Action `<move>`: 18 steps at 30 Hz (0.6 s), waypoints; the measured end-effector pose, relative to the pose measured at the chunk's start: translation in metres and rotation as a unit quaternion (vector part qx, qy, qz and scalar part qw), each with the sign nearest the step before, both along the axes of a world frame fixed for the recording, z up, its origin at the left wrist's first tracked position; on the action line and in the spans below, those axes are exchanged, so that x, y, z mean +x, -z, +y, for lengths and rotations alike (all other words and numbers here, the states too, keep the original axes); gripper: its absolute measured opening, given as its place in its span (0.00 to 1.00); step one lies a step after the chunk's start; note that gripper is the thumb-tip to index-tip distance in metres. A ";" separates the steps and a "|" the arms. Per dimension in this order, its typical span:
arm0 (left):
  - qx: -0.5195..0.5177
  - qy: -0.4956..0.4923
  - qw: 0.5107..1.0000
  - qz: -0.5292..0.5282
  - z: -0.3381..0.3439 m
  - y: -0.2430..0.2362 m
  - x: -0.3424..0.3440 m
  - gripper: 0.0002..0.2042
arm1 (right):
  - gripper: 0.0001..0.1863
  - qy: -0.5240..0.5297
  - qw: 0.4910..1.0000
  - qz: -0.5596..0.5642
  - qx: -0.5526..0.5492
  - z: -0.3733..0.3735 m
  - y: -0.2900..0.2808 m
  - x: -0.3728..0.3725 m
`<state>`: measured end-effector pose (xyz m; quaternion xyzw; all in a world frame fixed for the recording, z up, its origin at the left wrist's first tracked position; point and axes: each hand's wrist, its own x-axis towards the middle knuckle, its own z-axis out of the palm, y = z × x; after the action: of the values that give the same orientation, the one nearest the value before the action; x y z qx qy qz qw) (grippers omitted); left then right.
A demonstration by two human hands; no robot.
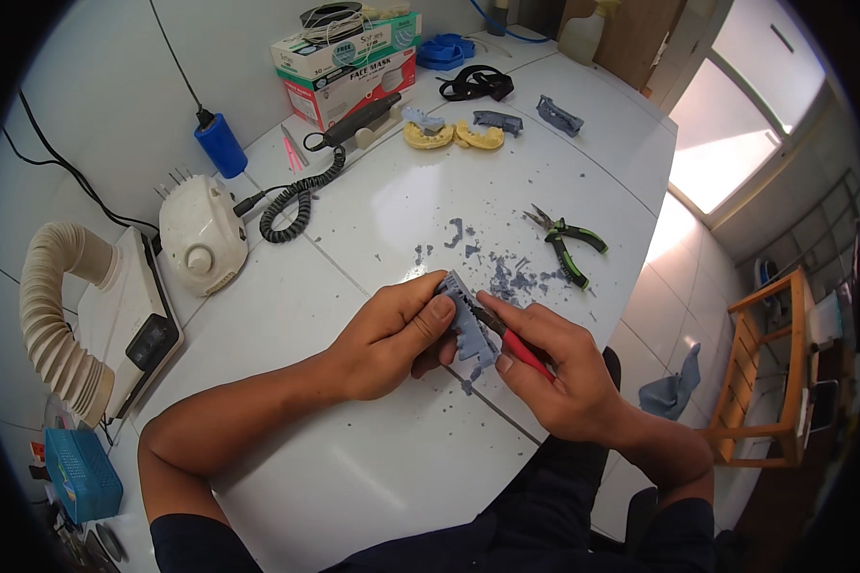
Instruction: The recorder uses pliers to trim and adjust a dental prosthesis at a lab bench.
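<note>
My left hand (392,339) is closed around a grey-blue dental model piece (470,334) with a jagged, toothed edge, the thumb pressing on its upper end. In my right hand (569,377) is a red-handled tool (528,355) with a dark metal head, which looks like pliers; the fingers partly hide it. Its head lies against the right side of the piece. Grey-blue fragments (511,280) are scattered on the white table (354,458) just beyond my hands. To their right lie green-and-black pliers (573,246) with the jaws apart.
Yellow dental models (478,137) and grey pieces (559,116) stand farther back, near a rotary handpiece (363,119) and mask boxes (349,81). At left are the drill's control unit (201,234), a hose-fitted machine (129,306) and a blue basket (83,475). A wooden rack (769,363) stands beyond the table's right edge.
</note>
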<state>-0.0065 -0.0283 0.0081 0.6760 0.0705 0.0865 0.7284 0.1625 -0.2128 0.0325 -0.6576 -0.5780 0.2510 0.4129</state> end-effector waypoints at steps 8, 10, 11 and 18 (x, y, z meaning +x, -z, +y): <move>0.002 0.005 1.000 -0.005 0.000 -0.001 -0.002 0.17 | 0.31 0.010 0.999 -0.028 0.039 0.001 0.002 -0.006; 0.032 0.011 0.999 -0.028 0.001 0.002 -0.001 0.16 | 0.31 0.012 0.997 -0.053 0.055 0.001 0.003 -0.008; 0.034 0.012 0.999 -0.029 0.000 0.006 0.000 0.16 | 0.32 0.020 0.993 -0.086 0.077 0.001 0.008 -0.008; 0.067 -0.002 0.996 -0.062 -0.002 0.010 0.003 0.11 | 0.34 0.045 0.946 -0.279 0.157 0.000 0.022 0.007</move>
<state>-0.0036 -0.0298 -0.0021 0.7167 0.0202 0.1341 0.6840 0.1695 -0.2124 0.0102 -0.6535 -0.6719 -0.0558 0.3440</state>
